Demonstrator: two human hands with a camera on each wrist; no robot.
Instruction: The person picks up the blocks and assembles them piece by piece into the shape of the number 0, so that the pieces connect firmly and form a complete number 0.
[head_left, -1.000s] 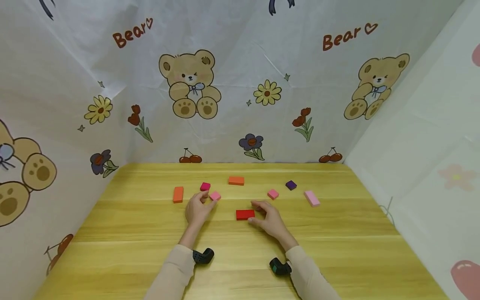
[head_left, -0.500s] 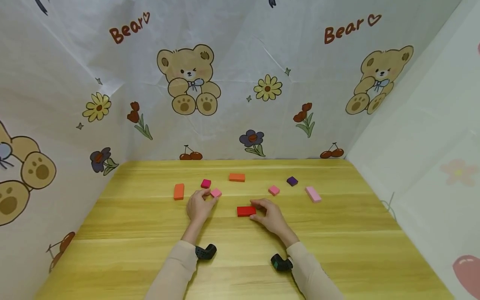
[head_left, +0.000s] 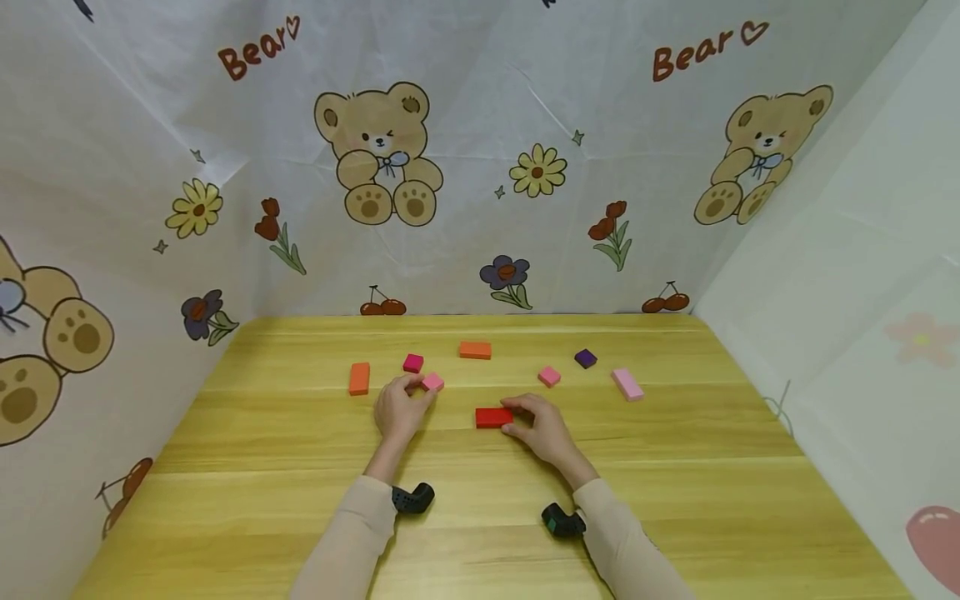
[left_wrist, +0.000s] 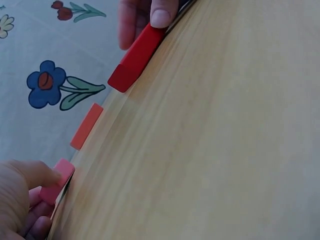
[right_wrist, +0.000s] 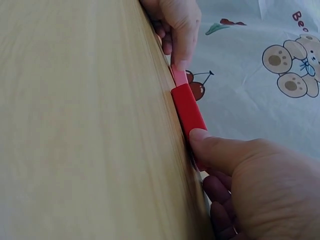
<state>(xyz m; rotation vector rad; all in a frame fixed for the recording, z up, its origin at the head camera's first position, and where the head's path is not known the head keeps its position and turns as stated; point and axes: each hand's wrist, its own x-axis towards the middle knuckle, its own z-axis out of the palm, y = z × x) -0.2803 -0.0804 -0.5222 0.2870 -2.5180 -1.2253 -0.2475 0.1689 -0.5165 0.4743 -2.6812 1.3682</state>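
Note:
My left hand [head_left: 400,410] pinches a small pink square block [head_left: 432,382] between thumb and fingers, left of the table's middle. In the left wrist view the thumb lies against that pink block [left_wrist: 59,180]. Right of it, a red rectangular block [head_left: 493,418] lies flat on the table, its right end between the thumb and fingers of my right hand [head_left: 546,428]. The right wrist view shows the thumb pressed on the near end of the red block [right_wrist: 188,107], the other fingers curled on its far side. Parts of the fingers are hidden behind both blocks.
Around the hands on the wooden table [head_left: 480,517] lie orange blocks [head_left: 359,378], a magenta block [head_left: 413,363] just behind the left fingers, another pink square [head_left: 549,377], a purple block [head_left: 586,358] and a light pink rectangle [head_left: 627,385]. A bear-print cloth [head_left: 457,183] hangs behind.
The head view has tilted slightly down, so everything sits higher in it. My right thumb and fingers have closed in on the red block. Left hand and blocks have hardly moved.

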